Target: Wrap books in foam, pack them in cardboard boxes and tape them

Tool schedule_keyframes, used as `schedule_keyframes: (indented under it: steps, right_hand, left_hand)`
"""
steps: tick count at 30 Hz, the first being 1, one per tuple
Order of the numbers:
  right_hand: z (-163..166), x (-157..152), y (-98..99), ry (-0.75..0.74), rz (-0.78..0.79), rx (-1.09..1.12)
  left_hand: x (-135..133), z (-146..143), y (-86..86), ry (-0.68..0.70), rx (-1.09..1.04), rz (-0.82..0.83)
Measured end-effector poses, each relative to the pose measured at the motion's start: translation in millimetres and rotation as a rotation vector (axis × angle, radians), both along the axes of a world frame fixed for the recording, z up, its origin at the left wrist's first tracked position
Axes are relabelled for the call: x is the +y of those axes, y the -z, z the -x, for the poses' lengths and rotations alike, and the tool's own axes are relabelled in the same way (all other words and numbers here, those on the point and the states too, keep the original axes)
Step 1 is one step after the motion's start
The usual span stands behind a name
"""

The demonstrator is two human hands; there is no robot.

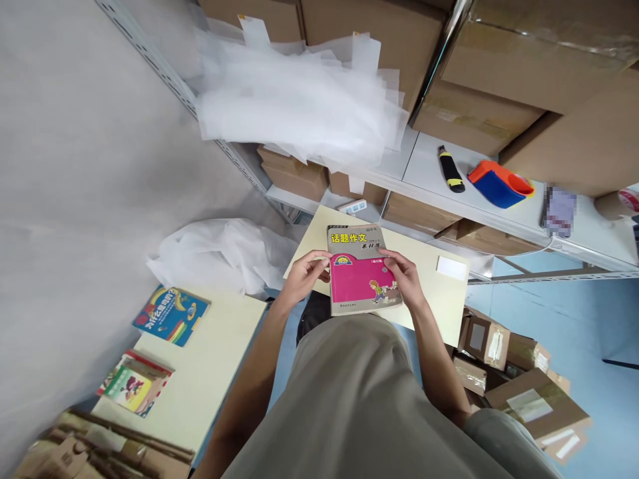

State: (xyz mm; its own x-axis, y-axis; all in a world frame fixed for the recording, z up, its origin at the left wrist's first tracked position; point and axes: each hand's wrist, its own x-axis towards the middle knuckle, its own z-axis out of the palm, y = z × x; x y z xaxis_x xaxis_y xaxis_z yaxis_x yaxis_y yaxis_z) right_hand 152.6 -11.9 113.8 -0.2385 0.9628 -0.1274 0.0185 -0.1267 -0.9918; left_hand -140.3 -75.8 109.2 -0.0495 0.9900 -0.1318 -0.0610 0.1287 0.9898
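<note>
Holding a pink-and-grey book (362,283) face up between both hands, over the near part of a cream table (446,299); cannot tell whether resting on it or just above. Gripping the book's left edge with the left hand (305,273), with fingers (319,261) curled about halfway shut, tips on the cover beside the title band and the thumb seemingly lower on the same edge. Clasping the right edge with the right hand (407,276), with fingers laid flatter across the pink cover, closed lightly on the book rather than clenched. To handle this well, probably best to grip opposite edges at matching height, so as not to bow the cover or twist the spine. Better to press with the pads, not the nails, and to avoid dragging fingertips over the glossy front. Worth steering clear of the white slip (451,267) lying just outward of the right fingers. Farther beyond the fingertips, on the shelf (426,159): a utility knife (450,169) and an orange-and-blue tape dispenser (499,183), well apart from either hand. Well outward of the left fingers: a heap of white wrapping (219,256), and nearer the body a second table (210,386) bearing picture books (171,315).
</note>
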Motion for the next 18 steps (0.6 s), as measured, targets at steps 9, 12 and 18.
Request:
schedule_keyframes:
  steps: [9, 12, 18]
  right_hand:
    - [3, -3, -2.1, 0.024, 0.194, 0.094]
    - [4, -2, 1.7, 0.009, 0.281, 0.113]
    - [6, -3, 0.1, -0.003, 0.447, 0.120]
  left_hand:
    - [3, -1, 1.8, -0.047, -0.014, 0.070]
    - [6, 0, 4.0, -0.059, -0.040, 0.096]
    - [7, -1, 12.3, -0.066, -0.056, 0.158]
